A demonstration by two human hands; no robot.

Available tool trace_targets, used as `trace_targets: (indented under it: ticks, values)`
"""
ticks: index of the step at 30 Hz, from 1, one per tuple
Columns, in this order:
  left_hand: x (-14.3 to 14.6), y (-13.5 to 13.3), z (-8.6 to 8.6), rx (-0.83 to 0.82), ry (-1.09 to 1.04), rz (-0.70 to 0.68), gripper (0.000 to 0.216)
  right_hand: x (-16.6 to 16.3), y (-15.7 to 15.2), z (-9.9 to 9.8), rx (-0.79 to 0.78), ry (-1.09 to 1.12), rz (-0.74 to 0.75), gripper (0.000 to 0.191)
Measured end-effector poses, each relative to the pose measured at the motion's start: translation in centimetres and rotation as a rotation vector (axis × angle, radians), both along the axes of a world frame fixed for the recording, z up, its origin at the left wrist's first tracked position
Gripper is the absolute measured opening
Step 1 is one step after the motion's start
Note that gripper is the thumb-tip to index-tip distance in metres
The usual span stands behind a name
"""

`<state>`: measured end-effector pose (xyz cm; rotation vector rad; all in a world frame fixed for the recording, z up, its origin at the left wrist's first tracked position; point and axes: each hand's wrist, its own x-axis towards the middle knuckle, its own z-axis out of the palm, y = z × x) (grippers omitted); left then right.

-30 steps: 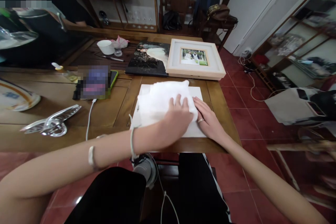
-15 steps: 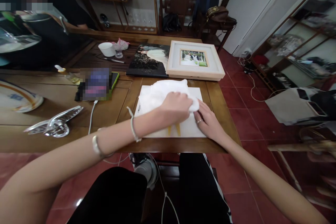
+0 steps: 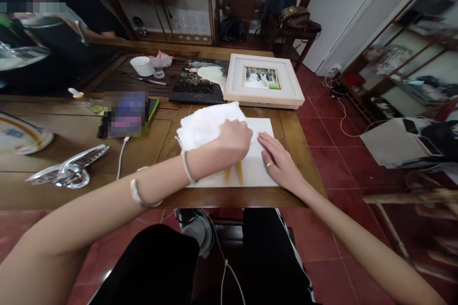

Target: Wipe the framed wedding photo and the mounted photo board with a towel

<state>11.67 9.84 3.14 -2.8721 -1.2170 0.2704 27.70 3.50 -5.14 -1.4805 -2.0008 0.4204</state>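
My left hand (image 3: 231, 140) is closed on a crumpled white cloth (image 3: 203, 126) and presses it onto a flat white board (image 3: 259, 169) lying near the front edge of the wooden table (image 3: 146, 152). Two yellow marks show on the board just below that hand. My right hand (image 3: 277, 162) lies flat on the board's right part, fingers stretched out, a ring on one finger.
Behind the board lie a white framed photo (image 3: 263, 86) and a dark photo print (image 3: 200, 82). A phone (image 3: 129, 112) with a white cable, a silver ornament (image 3: 67, 171), a plate (image 3: 19, 136) and a white cup (image 3: 141, 65) sit to the left. Another person stands at far left.
My left hand has drawn the cloth leftward and away across the board, uncovering its right part and the yellow marks. My right hand has stayed flat on the board.
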Motion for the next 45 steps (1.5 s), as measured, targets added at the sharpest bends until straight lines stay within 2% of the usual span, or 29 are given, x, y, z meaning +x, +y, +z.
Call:
trace_targets:
  ticks: [3, 6, 10, 12, 15, 18, 21, 23, 25, 27, 29, 34, 37, 40, 45]
  values:
    - [-0.7, -2.0, -0.8, 0.065, 0.053, 0.047, 0.035, 0.0, 0.1, -0.2, -0.007, 0.009, -0.002, 0.043]
    - [-0.2, -2.7, -1.6, 0.101, 0.058, 0.053, 0.039, 0.1, 0.2, -0.3, -0.006, 0.03, -0.007, 0.044]
    - [0.3, -2.4, -2.5, 0.121, 0.013, -0.048, 0.04, 0.2, 0.3, -0.2, -0.04, 0.138, -0.061, 0.046]
    - [0.6, -3.2, -2.7, 0.143, 0.004, -0.114, 0.04, 0.3, 0.2, -0.1, -0.077, 0.233, -0.115, 0.047]
    - [0.9, -6.1, -2.8, 0.149, -0.01, -0.243, 0.039, 0.5, -0.1, 0.2, -0.123, 0.367, -0.179, 0.049]
    - [0.7, -9.8, -2.4, 0.163, -0.035, -0.343, 0.036, 0.5, -0.3, 0.4, -0.102, 0.408, -0.177, 0.048]
    - [-0.7, -13.0, -1.9, 0.174, -0.037, -0.349, 0.033, 0.3, -0.4, 0.5, -0.06, 0.336, -0.136, 0.048]
    - [-2.0, -14.2, -1.7, 0.164, -0.055, -0.322, 0.032, 0.1, -0.4, 0.5, -0.053, 0.262, -0.095, 0.048]
    - [-3.1, -14.2, -1.7, 0.148, -0.064, -0.282, 0.032, 0.0, -0.4, 0.5, -0.063, 0.177, -0.062, 0.048]
    - [-3.7, -12.9, -1.8, 0.136, -0.046, -0.242, 0.03, -0.1, -0.2, 0.5, -0.071, 0.09, -0.04, 0.049]
    - [-3.7, -10.2, -2.0, 0.136, -0.018, -0.211, 0.029, -0.1, -0.1, 0.4, -0.065, 0.02, -0.016, 0.051]
    - [-2.5, -1.3, -2.7, 0.169, -0.028, -0.2, 0.032, 0.0, 0.0, 0.2, -0.022, -0.033, 0.011, 0.048]
    - [-1.9, 1.3, -2.7, 0.136, -0.016, -0.216, 0.032, 0.0, 0.0, 0.1, -0.013, -0.039, 0.005, 0.046]
    - [-1.8, -0.3, -2.3, 0.156, 0.014, -0.234, 0.033, 0.0, 0.0, 0.1, -0.014, -0.04, 0.0, 0.046]
    - [-3.0, -8.7, -2.1, 0.149, 0.006, -0.327, 0.031, 0.1, 0.1, 0.2, -0.023, -0.061, 0.014, 0.049]
